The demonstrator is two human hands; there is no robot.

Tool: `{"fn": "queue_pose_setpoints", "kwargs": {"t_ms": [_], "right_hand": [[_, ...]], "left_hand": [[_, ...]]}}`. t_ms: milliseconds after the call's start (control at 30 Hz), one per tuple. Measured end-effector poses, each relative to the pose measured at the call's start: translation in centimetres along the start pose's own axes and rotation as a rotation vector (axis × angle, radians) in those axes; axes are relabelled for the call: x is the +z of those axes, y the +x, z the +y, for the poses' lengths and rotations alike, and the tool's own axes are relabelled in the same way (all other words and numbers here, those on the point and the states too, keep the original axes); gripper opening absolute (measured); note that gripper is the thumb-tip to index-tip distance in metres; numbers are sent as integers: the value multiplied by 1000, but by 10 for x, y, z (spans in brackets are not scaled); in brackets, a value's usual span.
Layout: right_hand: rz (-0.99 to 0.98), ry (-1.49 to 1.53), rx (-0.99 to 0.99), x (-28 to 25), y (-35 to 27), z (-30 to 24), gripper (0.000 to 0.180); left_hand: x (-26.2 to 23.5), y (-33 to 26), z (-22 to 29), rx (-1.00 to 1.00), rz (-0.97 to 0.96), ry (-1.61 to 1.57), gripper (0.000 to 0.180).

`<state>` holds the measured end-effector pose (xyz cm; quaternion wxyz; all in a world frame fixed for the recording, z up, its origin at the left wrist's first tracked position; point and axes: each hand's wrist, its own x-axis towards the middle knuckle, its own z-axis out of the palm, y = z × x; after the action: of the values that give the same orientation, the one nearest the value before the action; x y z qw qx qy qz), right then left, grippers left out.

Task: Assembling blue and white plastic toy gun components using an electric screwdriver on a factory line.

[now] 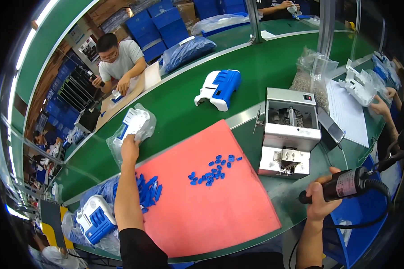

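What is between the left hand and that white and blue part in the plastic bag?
Only the clear plastic bag itself. The left hand already rests on the bagged white and blue part on the green belt, fingers on the plastic. Nothing else visible lies between them.

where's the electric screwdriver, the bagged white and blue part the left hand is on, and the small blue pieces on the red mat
electric screwdriver (345, 183), head view, on its black barrel
bagged white and blue part (134, 122), head view, on the white shell
small blue pieces (212, 170), head view, middle of the cluster

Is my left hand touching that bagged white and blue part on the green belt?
Touching. The head view shows the left hand with its fingers on the clear bag around the white and blue part, no gap between them.
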<state>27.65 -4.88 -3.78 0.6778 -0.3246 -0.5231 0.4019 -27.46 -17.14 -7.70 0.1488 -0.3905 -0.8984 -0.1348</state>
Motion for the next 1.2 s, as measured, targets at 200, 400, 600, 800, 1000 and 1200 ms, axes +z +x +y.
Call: {"fn": "queue_pose_setpoints", "kwargs": {"t_ms": [200,400,600,800,1000,1200], "right_hand": [[-24,-52,-28,-4,1,10,45],[14,-43,42,-1,1,3,45],[4,-57,132,4,0,-9,44],[-91,-67,45,9,9,9,58],[-52,-125,-69,23,16,-11,56],[271,-413,-913,56,-9,-42,48]], "left_hand": [[-34,15,63,215,140,94,60],[4,33,240,676,224,53,57],[25,44,250,434,244,-175,29],[-56,13,166,19,280,-767,21],[-137,-148,94,-444,94,-1534,25],[-138,-272,113,-698,-332,-1383,28]]}}
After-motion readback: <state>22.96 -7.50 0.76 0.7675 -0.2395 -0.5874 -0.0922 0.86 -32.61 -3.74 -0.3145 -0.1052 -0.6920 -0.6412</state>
